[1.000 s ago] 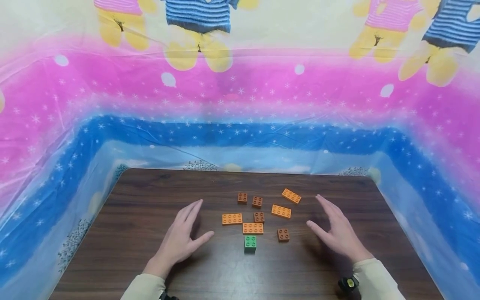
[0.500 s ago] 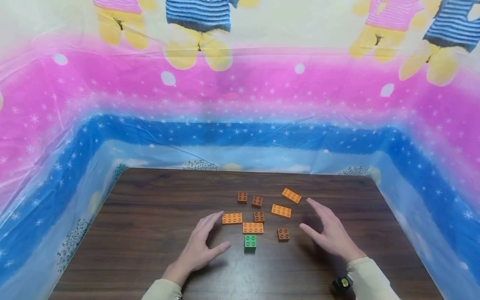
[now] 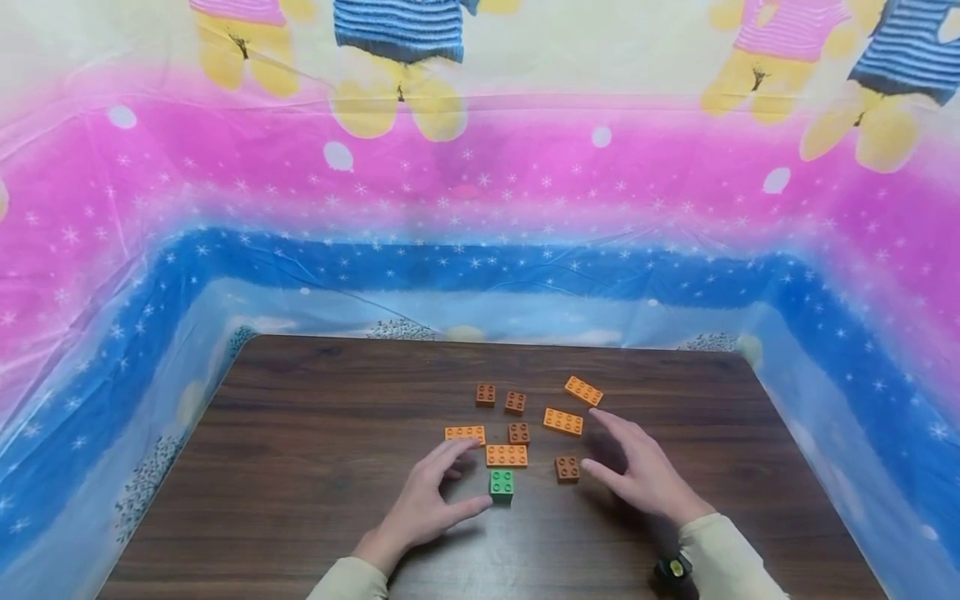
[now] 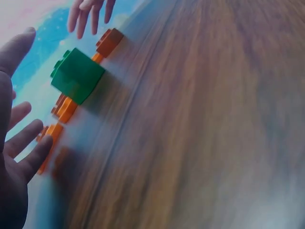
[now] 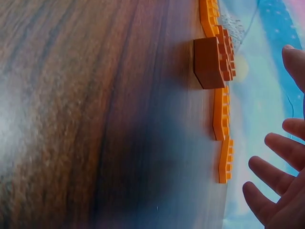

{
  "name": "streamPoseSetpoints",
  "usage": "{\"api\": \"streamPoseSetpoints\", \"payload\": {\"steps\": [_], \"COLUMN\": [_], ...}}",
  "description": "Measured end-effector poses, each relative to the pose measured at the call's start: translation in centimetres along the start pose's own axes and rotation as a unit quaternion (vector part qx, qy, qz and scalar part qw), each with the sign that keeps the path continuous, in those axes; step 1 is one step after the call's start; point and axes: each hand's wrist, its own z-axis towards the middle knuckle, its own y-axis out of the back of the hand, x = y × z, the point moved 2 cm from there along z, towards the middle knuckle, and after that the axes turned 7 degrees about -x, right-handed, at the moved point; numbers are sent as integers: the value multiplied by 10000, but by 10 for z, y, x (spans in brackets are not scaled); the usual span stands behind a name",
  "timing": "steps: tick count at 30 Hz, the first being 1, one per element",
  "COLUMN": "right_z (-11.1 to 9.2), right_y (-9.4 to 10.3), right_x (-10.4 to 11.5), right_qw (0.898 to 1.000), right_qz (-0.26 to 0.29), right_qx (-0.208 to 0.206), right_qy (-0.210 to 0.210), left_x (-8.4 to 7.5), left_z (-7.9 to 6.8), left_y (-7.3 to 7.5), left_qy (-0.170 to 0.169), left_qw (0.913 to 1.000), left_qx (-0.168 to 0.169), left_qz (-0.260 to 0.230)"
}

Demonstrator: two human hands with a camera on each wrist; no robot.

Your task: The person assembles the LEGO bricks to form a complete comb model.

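Observation:
My left hand (image 3: 426, 504) reaches in from the left with fingers spread and nothing in its grasp. Its thumb tip is right at the green building block (image 3: 502, 486), and its fingers overlap an orange block (image 3: 465, 434) in the head view. My right hand (image 3: 645, 471) is also spread and holds nothing; its thumb tip is close beside a brown block (image 3: 567, 469). Its index fingertip lies near another orange block (image 3: 563, 422). In the left wrist view the green block (image 4: 77, 75) stands taller than the flat orange ones. The right wrist view shows the brown block (image 5: 208, 63) upright on the table.
Further orange blocks (image 3: 507, 456) (image 3: 583, 390) and brown blocks (image 3: 486, 395) (image 3: 515, 402) (image 3: 519, 433) lie scattered over the middle of the dark wooden table (image 3: 315, 400). A patterned cloth (image 3: 480, 267) hangs around the back and sides. A black watch-like device (image 3: 673, 570) sits at the right wrist.
My left hand has moved right, up to the green block and over the orange one. My right hand has shifted left toward the brown block. The blocks lie where they were.

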Motion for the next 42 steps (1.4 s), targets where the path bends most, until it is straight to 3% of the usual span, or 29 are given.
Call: {"api": "streamPoseSetpoints", "payload": {"steps": [7, 17, 34, 42], "right_z": [1, 1, 3, 2], "right_y": [-4, -12, -31, -34], "right_x": [5, 9, 6, 8], "right_qw": [9998, 9992, 9965, 9962], "right_qz": [33, -13, -62, -140], "right_qx": [163, 386, 610, 486], "right_qy": [75, 86, 566, 712], "left_x": [1, 3, 6, 5], "left_z": [3, 3, 2, 1], "left_y": [-14, -21, -26, -26], "left_qy": [-97, 131, -181, -96], "left_qw": [9997, 9997, 9962, 9955], "left_qx": [90, 24, -47, 65], "left_qz": [-191, -212, 855, 938]}}
